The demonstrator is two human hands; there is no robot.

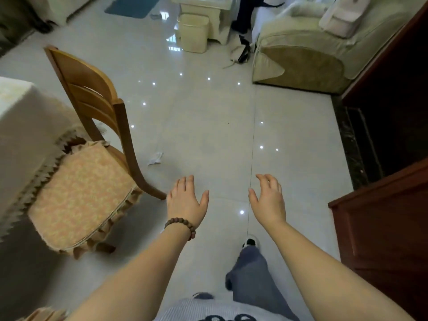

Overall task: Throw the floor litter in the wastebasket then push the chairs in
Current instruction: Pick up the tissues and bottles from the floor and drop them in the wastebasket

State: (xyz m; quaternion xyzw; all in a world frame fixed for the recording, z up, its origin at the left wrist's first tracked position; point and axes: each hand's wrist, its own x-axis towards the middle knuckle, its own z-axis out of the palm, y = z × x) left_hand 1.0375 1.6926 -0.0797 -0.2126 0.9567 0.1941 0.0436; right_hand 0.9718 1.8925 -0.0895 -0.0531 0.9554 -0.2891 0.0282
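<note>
- at the far left i see a counter (pixel 20 117) under a pale cloth with a fringed edge, and a wooden chair (pixel 92 107) pulled out from it, its cushioned seat angled out into the room and its backrest toward the open floor.
- just right of the chair's rear leg, on the tiled floor (pixel 208 135), lies the floor litter (pixel 155 158), a small crumpled scrap of white paper.
- my left hand (pixel 185 200) hangs over the floor with fingers spread and relaxed, holding nothing; a bead bracelet (pixel 181 225) sits on that wrist.
- the litter lies ahead of and a little to the left of the left hand, so i judge the left hand is the nearer one and the natural pick for the grab.
- the scrap's long axis looks to run roughly from near-left to far-right, though it is small and crumpled, so i would not lean on that; it has no clear pointing end.
- my right hand (pixel 268 200) is further right, fingers loosely curved and apart, also empty, well apart from the litter.
- far ahead, beyond the litter and slightly right of it, stands the cream wastebasket (pixel 194 33), upright with its mouth open, against a pale stand.
- at the right edge are a sofa (pixel 301 61) and dark red wooden furniture (pixel 382 228).
- i judge nothing is picked up yet: the move is to stoop forward-left for the scrap, then walk it straight up the room.
</note>
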